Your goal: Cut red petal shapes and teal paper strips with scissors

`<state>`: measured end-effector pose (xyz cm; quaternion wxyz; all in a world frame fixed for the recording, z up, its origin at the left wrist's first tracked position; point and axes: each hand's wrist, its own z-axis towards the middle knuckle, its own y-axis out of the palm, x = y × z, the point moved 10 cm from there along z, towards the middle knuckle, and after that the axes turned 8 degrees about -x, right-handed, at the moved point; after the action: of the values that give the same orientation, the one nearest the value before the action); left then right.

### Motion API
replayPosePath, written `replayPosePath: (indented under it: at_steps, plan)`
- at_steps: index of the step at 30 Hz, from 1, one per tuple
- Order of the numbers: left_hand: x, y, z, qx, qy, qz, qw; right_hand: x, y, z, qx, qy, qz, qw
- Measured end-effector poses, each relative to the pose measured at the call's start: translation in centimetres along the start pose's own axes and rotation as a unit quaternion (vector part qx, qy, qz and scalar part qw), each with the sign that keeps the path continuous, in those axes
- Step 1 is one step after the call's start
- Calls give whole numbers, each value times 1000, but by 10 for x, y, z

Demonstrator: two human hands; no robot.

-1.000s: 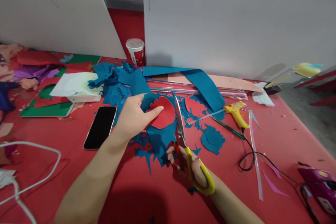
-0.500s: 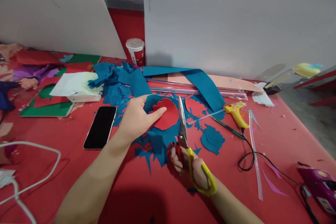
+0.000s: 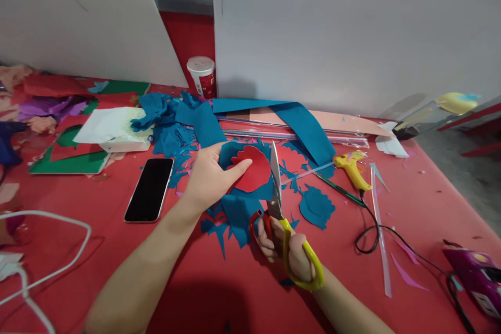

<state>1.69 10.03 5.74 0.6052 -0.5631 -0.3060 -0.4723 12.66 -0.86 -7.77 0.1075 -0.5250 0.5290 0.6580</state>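
My left hand [image 3: 209, 177] pinches a red scalloped paper shape [image 3: 254, 169] together with the blue sheet [image 3: 242, 203] under it, thumb on top. My right hand [image 3: 289, 250] grips scissors [image 3: 279, 214] with one red and one yellow handle loop. The blades point away from me and run along the right edge of the red shape, in the blue sheet. A cut blue scalloped piece [image 3: 316, 207] lies on the red table [image 3: 117, 250] to the right.
A black phone [image 3: 149, 189] lies left of my arm. A yellow glue gun [image 3: 352, 169] with a black cord sits to the right, a purple tool [image 3: 475, 274] at the far right. Blue scraps, coloured sheets, a paper cup [image 3: 202, 76] and white boards stand behind.
Both hands, the paper and the scissors have drifted slightly right. The scissors have worked further along the red shape's right edge.
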Motion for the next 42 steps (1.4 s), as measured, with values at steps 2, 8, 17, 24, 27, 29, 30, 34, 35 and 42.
replayPosePath:
  at_steps: [2, 8, 17, 24, 27, 29, 30, 34, 35, 42]
  plan:
    - [-1, 1, 1, -1, 0, -5, 1000, -1, 1, 0, 2, 5, -1, 1000]
    - [-3, 1, 1, -3, -6, -21, 1000, 1, 0, 0, 4, 13, 1, 1000]
    - [-4, 0, 1, 2, -18, -33, 999, 4, -1, -2, -11, 20, -15, 1000]
    - [-6, 0, 1, -9, -25, -37, 999, 3, -2, -3, -8, 28, -24, 999]
    - [-6, -1, 2, -12, -25, -34, 999, 5, -1, -3, -13, 33, -27, 999]
    - [-6, 0, 2, -15, -25, -35, 999, 5, -1, -3, -13, 34, -25, 999]
    - [-5, 0, 2, -17, -25, -36, 999, 5, -1, -3, -13, 34, -23, 999]
    - [-5, 0, 2, -22, -26, -39, 999, 4, 0, -2, -12, 36, -16, 999]
    - [-5, 0, 2, -22, -26, -38, 999, 4, 0, -2, -13, 36, -15, 999]
    - [-6, -1, 3, -28, -25, -41, 998, 5, -2, -4, -14, 27, -22, 999]
